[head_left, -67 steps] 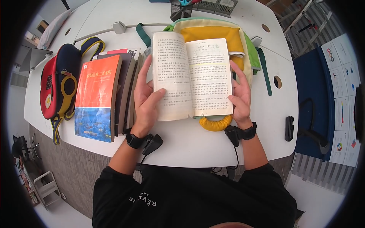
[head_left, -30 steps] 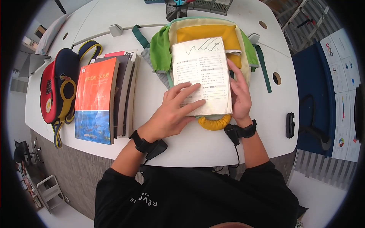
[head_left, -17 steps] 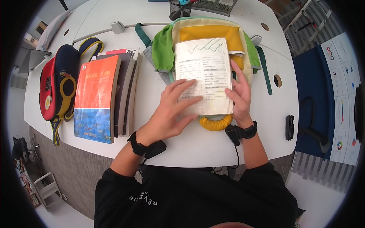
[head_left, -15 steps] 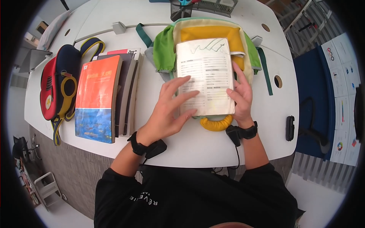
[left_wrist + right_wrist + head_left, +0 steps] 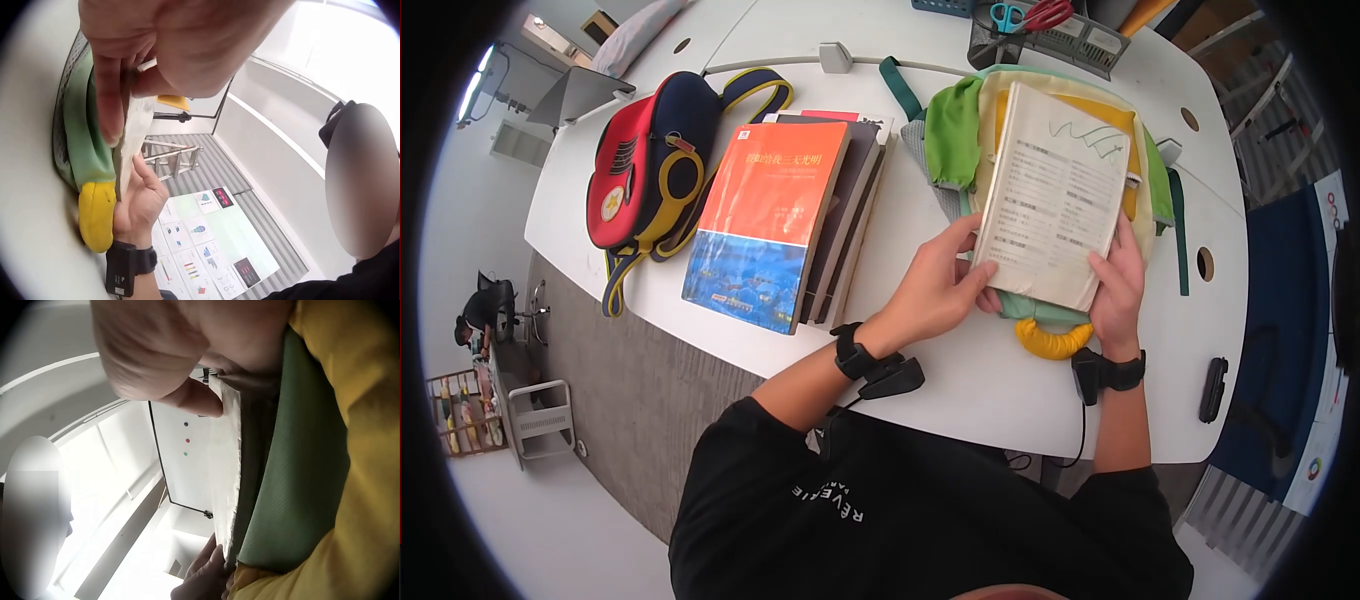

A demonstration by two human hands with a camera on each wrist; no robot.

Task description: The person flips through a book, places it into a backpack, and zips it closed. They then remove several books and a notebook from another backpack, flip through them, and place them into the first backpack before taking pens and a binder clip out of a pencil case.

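A worn book (image 5: pixel 1055 190) with a printed contents list and a green pen scribble at its top is held tilted over a green and yellow backpack (image 5: pixel 955 135). My left hand (image 5: pixel 930 290) grips its lower left edge, thumb on the page and fingers underneath. At the lower right edge my right hand (image 5: pixel 1118 290) holds it the same way, thumb over the page. The left wrist view shows the book's edge (image 5: pixel 132 134) between thumb and fingers. In the right wrist view, the page block (image 5: pixel 230 469) runs beside the green cloth of the backpack.
A stack of books topped by an orange and blue one (image 5: pixel 765 210) lies left of the backpack. Farther left is a red and navy bag (image 5: pixel 645 165) with yellow-trimmed straps. A mesh pen cup (image 5: pixel 995 45) stands behind, and a black case (image 5: pixel 1213 390) lies near the right edge.
The book was spread open in both hands, then turned to the contents page. My left hand has gone from lying over the page to gripping the left edge. The head view has swung left.
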